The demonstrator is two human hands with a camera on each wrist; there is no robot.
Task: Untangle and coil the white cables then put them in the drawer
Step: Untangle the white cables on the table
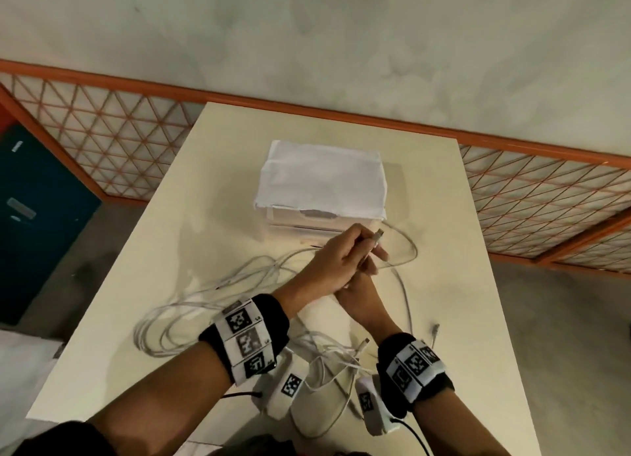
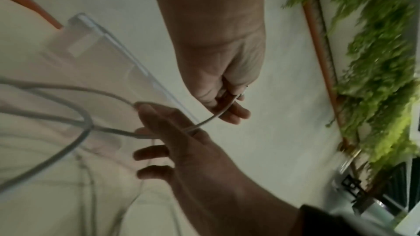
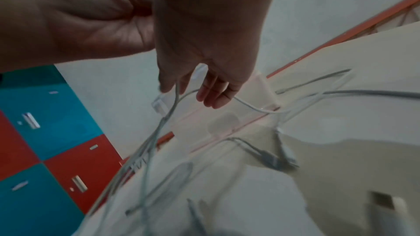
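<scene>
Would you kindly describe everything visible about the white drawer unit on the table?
The drawer unit is a small, boxy, translucent white plastic piece standing upright toward the far side of the table. White cloth or paper drapes its top. The front drawer looks shut, with a recessed handle. A white cable loops just before it; both hands hover nearby.

A cream table [image 1: 454,319] carries everything. A white drawer box [image 1: 321,186], its top draped in white paper, stands just beyond the fingertips [image 1: 375,250]. Tangled white cables [image 1: 191,305] sprawl on the tabletop to the left of the fingers and nearer the person, one loop [image 1: 408,247] curving just right of them. A loose connector end [image 1: 435,327] lies right of the fingers, well apart.
</scene>
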